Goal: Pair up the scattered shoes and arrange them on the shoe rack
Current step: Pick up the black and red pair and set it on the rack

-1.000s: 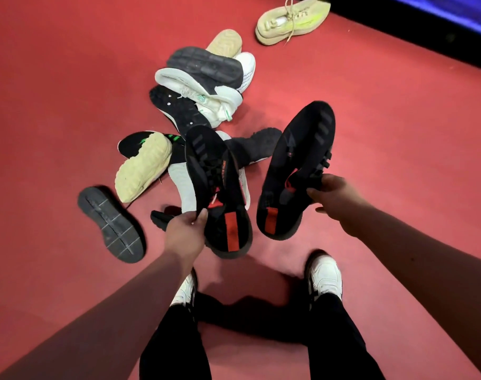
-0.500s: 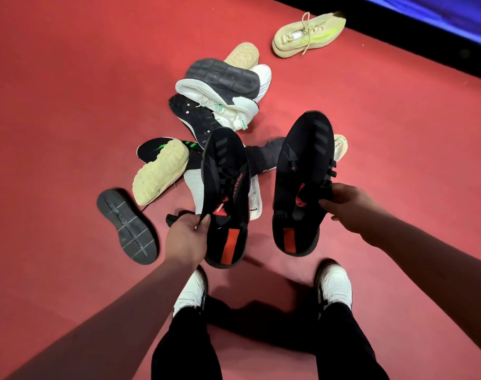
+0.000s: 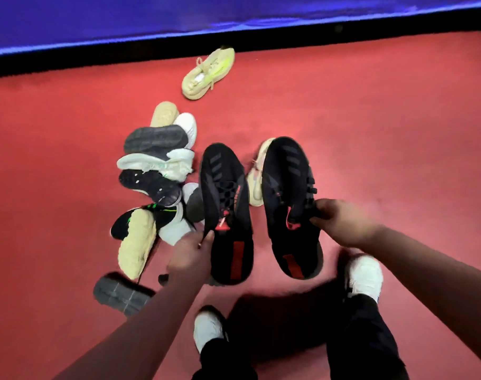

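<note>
Scattered shoes [image 3: 157,171] lie heaped on the red floor [image 3: 371,119], left of both hands. Left hand [image 3: 190,259] grips one black shoe [image 3: 225,215], right hand [image 3: 340,223] its mate [image 3: 288,193]; both point away, parallel. No rack visible.

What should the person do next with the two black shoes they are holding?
Probably carry them off together to the rack, which is not in view. The left hand grips one black shoe and the right hand grips the other black shoe. Both show the same red heel patch and stripes, so they look like a matched pair. The rest of the pile can wait.
</note>
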A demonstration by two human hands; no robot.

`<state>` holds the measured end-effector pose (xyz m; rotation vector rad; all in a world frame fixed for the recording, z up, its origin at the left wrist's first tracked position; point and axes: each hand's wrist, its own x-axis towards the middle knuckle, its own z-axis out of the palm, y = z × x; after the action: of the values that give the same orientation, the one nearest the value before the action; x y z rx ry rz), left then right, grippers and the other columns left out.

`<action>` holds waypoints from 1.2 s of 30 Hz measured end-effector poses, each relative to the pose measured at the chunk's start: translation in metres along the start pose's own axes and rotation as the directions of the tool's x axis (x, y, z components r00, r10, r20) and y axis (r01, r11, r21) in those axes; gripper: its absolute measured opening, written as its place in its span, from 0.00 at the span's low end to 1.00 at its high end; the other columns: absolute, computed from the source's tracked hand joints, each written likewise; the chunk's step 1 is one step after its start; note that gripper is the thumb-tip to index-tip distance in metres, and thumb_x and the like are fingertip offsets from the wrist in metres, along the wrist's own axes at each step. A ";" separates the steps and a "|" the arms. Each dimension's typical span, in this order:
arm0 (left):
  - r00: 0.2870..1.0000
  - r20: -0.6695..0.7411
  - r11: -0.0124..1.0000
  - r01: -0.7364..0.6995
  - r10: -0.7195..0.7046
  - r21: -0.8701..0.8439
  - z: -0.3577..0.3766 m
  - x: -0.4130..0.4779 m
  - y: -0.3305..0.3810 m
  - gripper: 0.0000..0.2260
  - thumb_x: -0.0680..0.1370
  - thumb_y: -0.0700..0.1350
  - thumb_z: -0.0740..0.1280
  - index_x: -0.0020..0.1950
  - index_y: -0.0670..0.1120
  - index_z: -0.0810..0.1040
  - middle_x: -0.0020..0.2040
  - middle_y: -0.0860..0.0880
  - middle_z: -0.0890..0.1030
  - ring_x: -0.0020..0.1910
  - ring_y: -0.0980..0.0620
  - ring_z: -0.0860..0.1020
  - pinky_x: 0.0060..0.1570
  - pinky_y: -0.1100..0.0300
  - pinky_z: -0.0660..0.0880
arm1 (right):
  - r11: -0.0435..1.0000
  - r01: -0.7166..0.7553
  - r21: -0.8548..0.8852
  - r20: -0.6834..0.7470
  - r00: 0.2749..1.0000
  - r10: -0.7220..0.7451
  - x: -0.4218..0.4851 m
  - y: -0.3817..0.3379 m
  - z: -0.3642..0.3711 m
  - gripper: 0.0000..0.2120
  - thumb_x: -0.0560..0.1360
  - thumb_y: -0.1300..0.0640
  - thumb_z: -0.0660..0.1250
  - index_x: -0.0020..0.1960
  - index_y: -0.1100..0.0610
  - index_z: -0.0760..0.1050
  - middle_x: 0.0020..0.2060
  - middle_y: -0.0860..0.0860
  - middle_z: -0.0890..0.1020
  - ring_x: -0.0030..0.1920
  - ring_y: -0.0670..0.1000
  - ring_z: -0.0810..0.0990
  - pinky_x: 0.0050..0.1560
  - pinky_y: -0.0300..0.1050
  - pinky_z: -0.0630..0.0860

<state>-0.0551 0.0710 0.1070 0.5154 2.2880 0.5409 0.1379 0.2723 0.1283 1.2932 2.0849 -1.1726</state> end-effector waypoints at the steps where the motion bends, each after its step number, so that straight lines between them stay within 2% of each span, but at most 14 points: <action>1: 0.997 0.013 0.997 -0.071 0.070 0.043 0.003 0.001 0.019 0.14 0.79 0.46 0.62 0.42 0.36 0.79 0.37 0.40 0.77 0.41 0.41 0.75 0.39 0.57 0.63 | 1.000 -0.021 0.013 -0.032 0.999 0.021 -0.009 0.012 -0.007 0.10 0.75 0.60 0.64 0.56 0.56 0.77 0.50 0.55 0.83 0.53 0.56 0.79 0.52 0.47 0.74; 3: 0.987 0.027 0.984 -0.159 0.157 0.086 0.015 0.000 0.050 0.15 0.79 0.44 0.63 0.35 0.39 0.77 0.34 0.43 0.76 0.40 0.41 0.74 0.38 0.56 0.61 | 0.998 -0.047 0.049 -0.070 0.996 0.050 -0.023 0.035 -0.019 0.10 0.75 0.62 0.63 0.55 0.59 0.77 0.47 0.56 0.82 0.51 0.57 0.79 0.48 0.46 0.71; 5: 0.983 0.059 0.977 -0.178 0.172 0.115 0.038 -0.003 0.081 0.18 0.78 0.45 0.64 0.29 0.43 0.68 0.30 0.48 0.69 0.37 0.42 0.72 0.38 0.56 0.61 | 0.994 -0.079 0.081 -0.094 0.992 0.087 -0.037 0.065 -0.039 0.08 0.75 0.62 0.63 0.53 0.62 0.77 0.43 0.56 0.80 0.49 0.57 0.78 0.46 0.45 0.69; 8: 0.979 0.098 0.974 -0.191 0.179 0.123 0.073 -0.013 0.126 0.16 0.78 0.45 0.64 0.31 0.41 0.72 0.32 0.48 0.71 0.38 0.46 0.72 0.40 0.57 0.65 | 0.986 -0.124 0.110 -0.103 0.985 0.135 -0.053 0.116 -0.074 0.02 0.75 0.62 0.63 0.47 0.58 0.74 0.42 0.54 0.78 0.46 0.56 0.76 0.44 0.45 0.68; 10: 0.971 0.123 0.967 -0.220 0.204 0.127 0.103 -0.024 0.168 0.14 0.79 0.45 0.64 0.34 0.42 0.76 0.34 0.49 0.74 0.39 0.48 0.73 0.41 0.59 0.65 | 0.978 -0.152 0.142 -0.120 0.978 0.170 -0.065 0.159 -0.109 0.03 0.75 0.61 0.62 0.47 0.57 0.74 0.44 0.56 0.80 0.48 0.57 0.77 0.45 0.45 0.69; 13: 0.970 0.134 0.968 -0.219 0.203 0.121 0.143 -0.042 0.227 0.17 0.79 0.44 0.63 0.29 0.48 0.70 0.30 0.50 0.71 0.36 0.48 0.71 0.35 0.57 0.61 | 0.966 -0.190 0.174 -0.125 0.969 0.213 -0.084 0.218 -0.155 0.06 0.75 0.60 0.62 0.50 0.59 0.75 0.46 0.56 0.81 0.52 0.59 0.78 0.49 0.47 0.72; 15: 0.962 0.172 0.957 -0.238 0.210 0.166 0.182 -0.051 0.280 0.17 0.79 0.46 0.62 0.31 0.46 0.70 0.32 0.49 0.73 0.37 0.47 0.71 0.34 0.56 0.61 | 0.957 -0.203 0.205 -0.156 0.959 0.237 -0.099 0.267 -0.197 0.05 0.75 0.60 0.62 0.49 0.57 0.75 0.48 0.56 0.82 0.52 0.58 0.79 0.50 0.47 0.73; 18: 0.946 0.206 0.920 -0.298 0.250 0.253 0.235 -0.057 0.351 0.17 0.80 0.48 0.60 0.37 0.40 0.77 0.36 0.43 0.77 0.41 0.43 0.75 0.40 0.53 0.64 | 0.943 -0.231 0.240 -0.193 0.941 0.279 -0.113 0.328 -0.247 0.06 0.75 0.60 0.62 0.49 0.58 0.76 0.47 0.56 0.83 0.50 0.59 0.79 0.50 0.49 0.74; 21: 0.927 0.216 0.911 -0.352 0.307 0.216 0.290 -0.062 0.416 0.16 0.79 0.48 0.62 0.38 0.38 0.77 0.40 0.36 0.81 0.44 0.39 0.78 0.43 0.51 0.69 | 0.930 -0.256 0.262 -0.245 0.915 0.321 -0.128 0.387 -0.290 0.03 0.75 0.60 0.62 0.45 0.56 0.73 0.45 0.57 0.82 0.48 0.59 0.79 0.48 0.49 0.74; 27: 0.903 0.374 0.975 -0.220 0.213 -0.025 0.380 -0.055 0.510 0.19 0.77 0.52 0.63 0.37 0.37 0.76 0.32 0.45 0.73 0.34 0.50 0.68 0.35 0.52 0.67 | 0.885 -0.309 0.348 -0.307 0.855 0.419 -0.144 0.468 -0.352 0.04 0.75 0.61 0.62 0.43 0.53 0.70 0.41 0.53 0.78 0.49 0.58 0.78 0.46 0.46 0.71; 29: 0.888 0.420 0.979 -0.202 0.188 -0.011 0.408 -0.044 0.531 0.19 0.75 0.56 0.64 0.36 0.40 0.77 0.32 0.45 0.76 0.32 0.50 0.71 0.34 0.49 0.71 | 0.862 -0.330 0.384 -0.295 0.841 0.454 -0.142 0.494 -0.370 0.04 0.75 0.61 0.62 0.43 0.53 0.71 0.40 0.51 0.77 0.49 0.58 0.79 0.45 0.46 0.71; 32: 0.871 0.464 0.976 -0.211 0.161 0.057 0.452 -0.023 0.565 0.24 0.68 0.63 0.62 0.42 0.42 0.78 0.37 0.40 0.82 0.35 0.45 0.78 0.43 0.40 0.77 | 0.828 -0.386 0.407 -0.236 0.831 0.503 -0.134 0.535 -0.397 0.05 0.75 0.60 0.61 0.42 0.52 0.70 0.40 0.50 0.76 0.47 0.56 0.78 0.43 0.43 0.68; 34: 0.847 0.505 0.964 -0.248 0.166 0.099 0.481 -0.013 0.604 0.17 0.71 0.59 0.64 0.40 0.44 0.79 0.36 0.40 0.82 0.34 0.46 0.77 0.45 0.39 0.77 | 0.814 -0.407 0.415 -0.231 0.818 0.527 -0.123 0.568 -0.419 0.05 0.75 0.60 0.61 0.41 0.52 0.69 0.42 0.52 0.79 0.48 0.57 0.77 0.43 0.44 0.69; 36: 0.823 0.527 0.930 -0.335 0.211 0.150 0.506 -0.007 0.645 0.16 0.77 0.51 0.64 0.35 0.40 0.76 0.29 0.44 0.76 0.31 0.48 0.73 0.42 0.39 0.77 | 0.798 -0.429 0.424 -0.228 0.802 0.552 -0.108 0.598 -0.439 0.02 0.75 0.59 0.60 0.44 0.54 0.71 0.46 0.55 0.81 0.49 0.58 0.78 0.44 0.45 0.70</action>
<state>0.4459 0.7196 0.1127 0.9944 1.7836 0.2239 0.7469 0.7061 0.1872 2.1990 1.5943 -1.1616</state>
